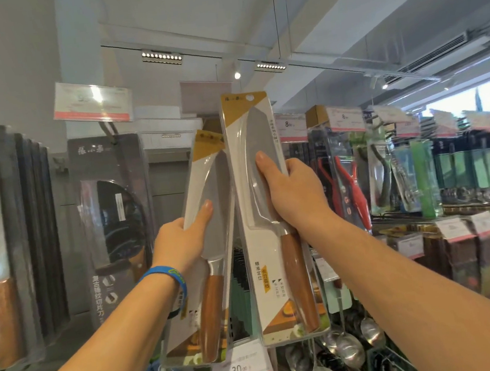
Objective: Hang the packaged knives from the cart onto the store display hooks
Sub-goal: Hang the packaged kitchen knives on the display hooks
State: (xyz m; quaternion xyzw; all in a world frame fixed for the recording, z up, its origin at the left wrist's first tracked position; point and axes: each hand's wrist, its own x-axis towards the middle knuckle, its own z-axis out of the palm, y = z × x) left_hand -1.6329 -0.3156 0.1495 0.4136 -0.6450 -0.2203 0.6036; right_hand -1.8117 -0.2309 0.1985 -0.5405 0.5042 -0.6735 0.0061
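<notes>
Right hand (293, 192): closed on the right edge of the right packaged knife (262, 274); the thumb is laid flat on the front over the blade and the fingers are curled behind.
Left hand (183, 240): closed on the left edge of the left packaged knife (206, 177); the thumb is pressed on the front and the fingers are hidden behind.
Wristband (168, 276): blue, worn on the left wrist.
Right packaged knife: held nearly upright and raised the higher of the two; a hang hole (249, 97) is seen at its gold top edge, and the wooden handle is at the bottom.
Left packaged knife: held lower and tilted, its top leaning to the right; its right edge is met by the left edge of the right one, which lies in front.
Room above: behind the top edge of the right packaged knife, only wall and ceiling are seen.
Room at left: a strip of grey back wall is left open between the left packaged knife and a black knife package (112, 229) hung from a hook under a price label holder (93, 103).
Room at right: red-handled tools (346, 180) in clear packs are hung just beside the right hand.
Below: a price tag (242, 370) marked 30 is set just under the bottom edges; steel ladles (348, 346) are hung lower right.
</notes>
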